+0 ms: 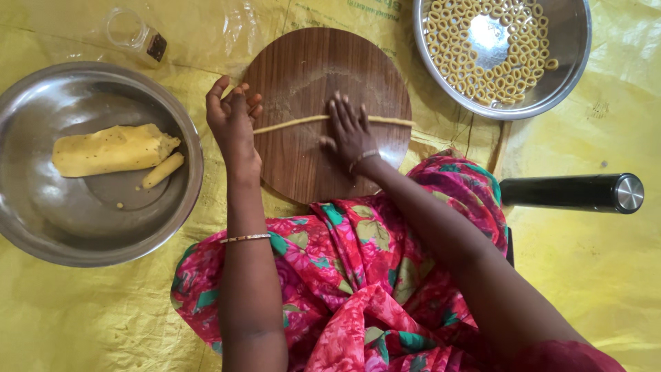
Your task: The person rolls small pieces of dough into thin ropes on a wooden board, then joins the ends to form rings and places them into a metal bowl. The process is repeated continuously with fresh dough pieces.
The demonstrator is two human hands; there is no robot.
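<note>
Dough rope (296, 123): thin, yellow, lying across the round wooden board (303, 76). Right hand (350, 131) flat and open on its middle; even, light palm pressure should keep thickness uniform. Left hand (234, 120) at board's left edge, fingers loosely curled, grasping nothing.

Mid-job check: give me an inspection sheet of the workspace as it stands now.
Surface: yellow plastic sheet on the floor, wrinkled, with a round wooden board on it.
Job's things: thin dough rope lying across the board; dough block and a small dough piece in the left steel bowl; dough rings in the right steel bowl.
Clutter: small clear jar, black cylinder with a steel end.
Grippers: left hand at the rope's left end; right hand flat on the rope.
Cables: nothing seen.
Surroundings: floral pink cloth on the person's lap.
</note>
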